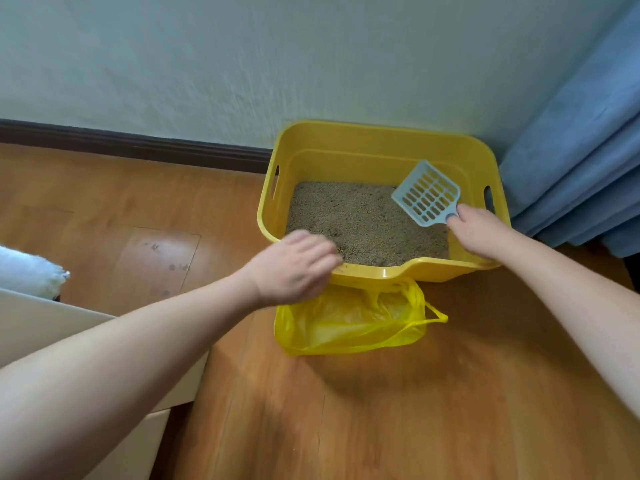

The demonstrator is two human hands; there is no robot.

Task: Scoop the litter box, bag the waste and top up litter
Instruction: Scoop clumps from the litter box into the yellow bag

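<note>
— While we kneel over the wooden floor (pixel 415 410), where do our hands sit?

— Our right hand (pixel 485 233) is over the right side of the yellow litter box (pixel 349 147), fingers curled round the handle of the pale blue scoop (pixel 427 195). We hold the scoop tilted, its slotted blade raised above the litter (pixel 356 220) and pointing toward the back wall of the box.

— Does the scoop carry anything?

— We see yellow plastic through the slots and nothing lying on the blade.

— And our left hand (pixel 294 268)?

— It hangs over the near left corner of the box, at the rim. The fingers bend downward, and it is blurred, so we cannot tell whether they grip the rim or only rest near it.

— Where is the box itself?

— It stands on the floor against the pale wall (pixel 242 64), with the dark baseboard (pixel 138 143) running off to its left and a blue curtain (pixel 581 161) just beside its right end. The litter covers its bottom in a grainy, uneven bed, with a few darker clumps near the front edge.

— The bag?

— A yellow plastic bag (pixel 349 320) lies on the floor directly in front of the box, its top tucked under the low front lip, one loop handle trailing to the right. It looks slack, and we cannot make out any contents.

— Anything else near us?

— At the left edge we see a beige piece of furniture (pixel 52 327) and, past it, something white and fluffy (pixel 31 271).
</note>
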